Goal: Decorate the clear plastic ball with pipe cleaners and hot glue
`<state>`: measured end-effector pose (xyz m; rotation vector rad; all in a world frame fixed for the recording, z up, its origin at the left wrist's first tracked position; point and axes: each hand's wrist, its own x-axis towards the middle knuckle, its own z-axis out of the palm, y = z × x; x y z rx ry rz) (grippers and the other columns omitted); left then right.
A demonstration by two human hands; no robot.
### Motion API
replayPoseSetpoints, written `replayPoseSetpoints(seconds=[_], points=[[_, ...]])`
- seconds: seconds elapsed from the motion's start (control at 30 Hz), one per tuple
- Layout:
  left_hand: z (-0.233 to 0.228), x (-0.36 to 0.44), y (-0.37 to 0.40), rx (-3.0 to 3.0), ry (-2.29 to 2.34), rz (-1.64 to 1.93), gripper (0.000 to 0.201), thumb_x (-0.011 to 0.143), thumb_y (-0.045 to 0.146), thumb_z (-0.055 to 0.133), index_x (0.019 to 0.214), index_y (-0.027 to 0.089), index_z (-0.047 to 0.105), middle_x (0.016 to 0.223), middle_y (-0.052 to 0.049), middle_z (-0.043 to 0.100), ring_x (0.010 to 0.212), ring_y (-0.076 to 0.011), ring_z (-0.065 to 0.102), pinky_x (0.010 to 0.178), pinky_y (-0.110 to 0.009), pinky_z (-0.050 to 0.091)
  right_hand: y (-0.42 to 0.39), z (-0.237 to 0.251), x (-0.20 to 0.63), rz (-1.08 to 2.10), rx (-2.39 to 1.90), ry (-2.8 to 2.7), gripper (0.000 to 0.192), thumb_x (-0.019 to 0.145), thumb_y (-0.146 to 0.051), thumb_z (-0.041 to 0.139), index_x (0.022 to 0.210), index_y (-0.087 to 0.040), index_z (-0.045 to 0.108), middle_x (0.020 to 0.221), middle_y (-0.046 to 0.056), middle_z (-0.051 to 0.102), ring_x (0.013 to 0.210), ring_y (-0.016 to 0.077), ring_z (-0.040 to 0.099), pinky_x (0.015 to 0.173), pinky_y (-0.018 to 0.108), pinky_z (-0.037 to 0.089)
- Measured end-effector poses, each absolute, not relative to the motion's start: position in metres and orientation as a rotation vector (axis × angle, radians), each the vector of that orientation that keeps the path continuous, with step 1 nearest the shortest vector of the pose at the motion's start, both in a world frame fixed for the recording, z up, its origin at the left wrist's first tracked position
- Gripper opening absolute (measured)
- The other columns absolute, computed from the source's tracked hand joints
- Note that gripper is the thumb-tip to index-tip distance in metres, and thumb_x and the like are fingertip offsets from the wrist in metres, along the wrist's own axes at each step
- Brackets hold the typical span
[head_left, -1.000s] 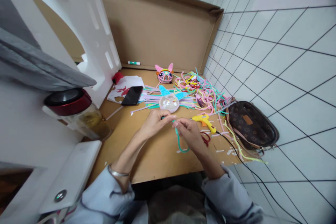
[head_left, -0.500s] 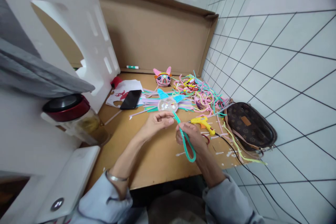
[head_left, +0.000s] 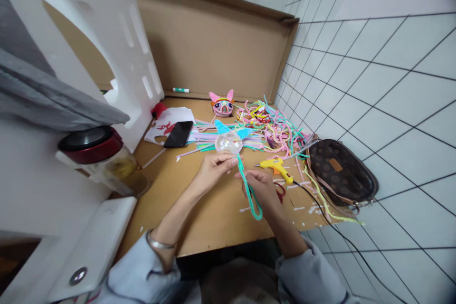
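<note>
The left hand (head_left: 217, 166) pinches the teal pipe cleaner (head_left: 242, 172) up top, near the eared ball (head_left: 228, 143); the right hand (head_left: 259, 184), grip unclear, sits alongside. Upper stretch looks twisted, bottom loop's open!

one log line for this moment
left hand: pinches green strip | right hand: at strip, hold unclear | beyond: clear ball, blue ears | glue gun: on table

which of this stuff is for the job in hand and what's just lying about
Likely for the job:
green pipe cleaner, pinched in the left hand
clear ball with blue ears
loose pipe cleaners
yellow glue gun

Probably just lying about:
black phone
brown patterned bag
red-lidded jug
</note>
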<state>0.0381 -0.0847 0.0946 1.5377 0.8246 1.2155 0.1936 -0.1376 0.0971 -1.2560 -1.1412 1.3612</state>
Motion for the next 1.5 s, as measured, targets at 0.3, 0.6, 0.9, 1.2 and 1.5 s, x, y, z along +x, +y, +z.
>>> replayPoseSetpoints(seconds=[0.3,0.6,0.9,1.2,1.5], points=[[0.092,0.039,-0.086,1.505,0.828,1.209,0.042,0.072,0.055,0.079,0.083,0.015,0.081,0.074,-0.005,0.066,0.057,-0.0095,0.048,0.051,-0.022,0.039,-0.136,0.097,0.205,1.012,-1.327,-1.448,0.029,0.073,-0.040,0.056,0.052,-0.020,0.054,0.050,-0.004,0.036,0.052,0.0101,0.034,0.052,0.025,0.024],[0.090,0.044,-0.091,1.643,0.833,1.331,0.031,0.076,0.047,0.078,0.071,0.017,0.079,0.066,-0.004,0.065,0.063,-0.0130,0.057,0.060,-0.025,0.043,-0.132,0.101,0.201,1.234,-1.057,-1.312,0.024,0.075,-0.044,0.069,0.083,-0.022,0.067,0.073,0.001,0.065,0.072,0.0169,0.060,0.072,0.029,0.048],[0.093,0.039,-0.087,1.522,0.756,1.191,0.032,0.064,0.043,0.086,0.077,0.015,0.079,0.070,-0.004,0.069,0.062,-0.0123,0.058,0.059,-0.023,0.046,-0.136,0.102,0.201,1.176,-1.152,-1.474,0.037,0.081,-0.041,0.059,0.052,-0.021,0.049,0.045,-0.006,0.043,0.041,0.0070,0.036,0.044,0.023,0.026],[0.097,0.032,-0.090,1.536,0.741,0.981,0.043,0.065,0.053,0.084,0.063,0.012,0.072,0.055,-0.003,0.063,0.050,-0.0088,0.048,0.049,-0.021,0.036,-0.137,0.117,0.218,1.431,-1.125,-1.535,0.030,0.075,-0.045,0.064,0.062,-0.018,0.062,0.045,-0.008,0.040,0.041,0.0056,0.030,0.043,0.023,0.020],[0.097,0.031,-0.095,1.442,0.589,0.774,0.056,0.070,0.067,0.076,0.066,0.013,0.063,0.054,0.000,0.058,0.046,-0.0065,0.042,0.047,-0.021,0.033,-0.138,0.116,0.228,1.587,-1.052,-1.631,0.039,0.077,-0.054,0.066,0.070,-0.016,0.065,0.046,-0.008,0.040,0.041,0.0058,0.029,0.043,0.023,0.022]])
